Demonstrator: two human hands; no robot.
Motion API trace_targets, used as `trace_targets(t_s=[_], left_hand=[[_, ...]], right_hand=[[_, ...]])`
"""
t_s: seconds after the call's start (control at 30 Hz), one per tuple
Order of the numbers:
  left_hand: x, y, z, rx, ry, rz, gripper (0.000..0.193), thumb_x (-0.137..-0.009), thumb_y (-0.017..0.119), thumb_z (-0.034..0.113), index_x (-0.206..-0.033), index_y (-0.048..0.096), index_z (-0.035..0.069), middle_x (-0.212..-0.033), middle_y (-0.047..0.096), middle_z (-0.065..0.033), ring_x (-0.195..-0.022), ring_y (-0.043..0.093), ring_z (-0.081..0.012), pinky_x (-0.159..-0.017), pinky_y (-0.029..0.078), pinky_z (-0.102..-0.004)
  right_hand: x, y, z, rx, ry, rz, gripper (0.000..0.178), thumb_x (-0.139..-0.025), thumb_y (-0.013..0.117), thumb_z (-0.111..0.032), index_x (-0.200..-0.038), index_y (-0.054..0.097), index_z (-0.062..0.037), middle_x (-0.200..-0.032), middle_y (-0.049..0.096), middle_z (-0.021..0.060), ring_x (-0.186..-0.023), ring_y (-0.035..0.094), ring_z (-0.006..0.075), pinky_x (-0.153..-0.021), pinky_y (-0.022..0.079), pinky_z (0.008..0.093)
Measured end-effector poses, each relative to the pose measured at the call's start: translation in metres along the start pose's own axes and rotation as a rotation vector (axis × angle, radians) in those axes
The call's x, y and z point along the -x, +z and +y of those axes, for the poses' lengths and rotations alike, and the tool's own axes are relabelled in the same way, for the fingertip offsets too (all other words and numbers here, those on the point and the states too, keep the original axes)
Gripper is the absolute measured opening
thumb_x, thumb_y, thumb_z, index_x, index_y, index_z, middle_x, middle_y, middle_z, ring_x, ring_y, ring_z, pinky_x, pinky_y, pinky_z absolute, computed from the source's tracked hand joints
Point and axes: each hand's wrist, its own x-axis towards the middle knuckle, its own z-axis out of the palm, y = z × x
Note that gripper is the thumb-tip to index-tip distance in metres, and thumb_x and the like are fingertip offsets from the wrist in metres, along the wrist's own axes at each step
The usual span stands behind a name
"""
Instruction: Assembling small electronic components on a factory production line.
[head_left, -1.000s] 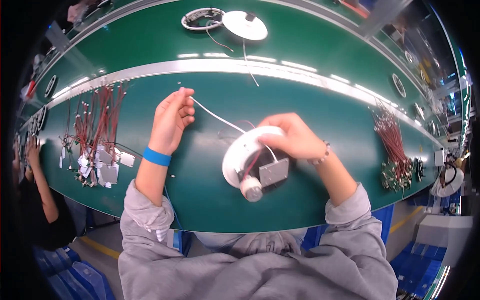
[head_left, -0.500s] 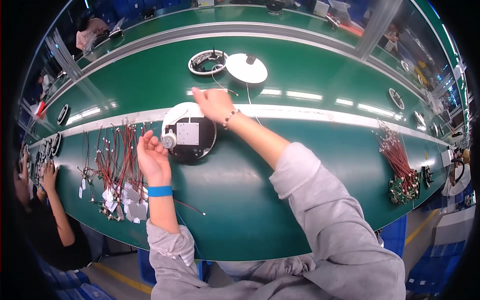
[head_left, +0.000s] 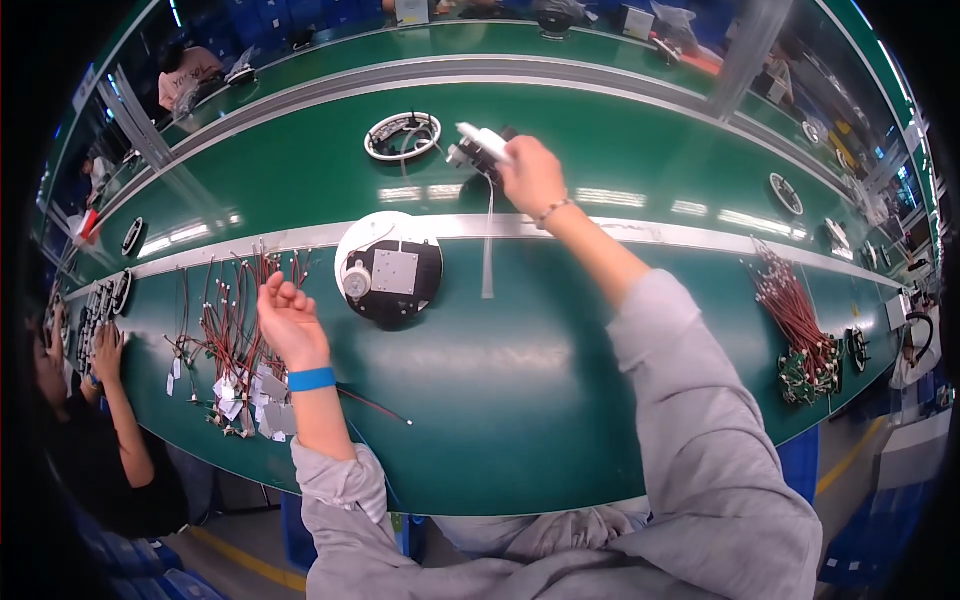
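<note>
My right hand (head_left: 533,178) grips a white round cover (head_left: 484,141) with dark parts on its underside, tilted up over the green surface and smeared by motion. A pale cable (head_left: 488,240) hangs from it over the white strip. My left hand (head_left: 292,322) is palm up with loosely curled fingers, holding nothing. Beside that hand, apart from it, lies a round black-and-white unit (head_left: 415,275) with a square metal plate (head_left: 396,272) and a small round motor-like part (head_left: 356,281). A white ring-shaped housing (head_left: 402,136) with dark parts inside lies left of the raised cover.
Red-wired circuit boards (head_left: 235,350) with white tags lie by my left arm. A bundle of red wires (head_left: 785,310) lies far right. A white strip (head_left: 600,232) divides bench and belt. A co-worker's hand (head_left: 106,352) touches black parts at the left edge.
My right hand has moved right and away, and now holds the white cover raised off the belt. My left hand has drawn slightly away from the round unit.
</note>
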Motion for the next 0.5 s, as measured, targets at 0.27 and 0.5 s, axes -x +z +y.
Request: trace_targets(t_s=[0.27,0.5], left_hand=[[0.081,0.032,-0.024,-0.574,0.680,-0.445,0.025,-0.090,0.034,0.018,-0.086,0.052,0.000,-0.059,0.045,-0.0022,-0.051,0.040,-0.0081,-0.045,0.033,-0.0198],[0.151,0.071,-0.072,-0.959,0.118,-1.095,0.017,-0.081,0.049,0.011,-0.083,0.060,-0.002,-0.066,0.058,-0.0048,-0.059,0.055,-0.0098,-0.052,0.042,-0.0208]], right_hand=[[0.070,-0.154,-0.005,-0.928,0.596,-0.249,0.015,-0.082,0.053,-0.015,-0.090,0.053,-0.0025,-0.068,0.054,0.0003,-0.047,0.046,0.0026,-0.033,0.031,0.0170],[0.145,-0.202,-0.008,-1.104,0.804,-0.654,0.025,-0.085,0.049,-0.021,-0.097,0.054,0.0000,-0.071,0.056,-0.0014,-0.053,0.047,0.0003,-0.040,0.032,0.0132]])
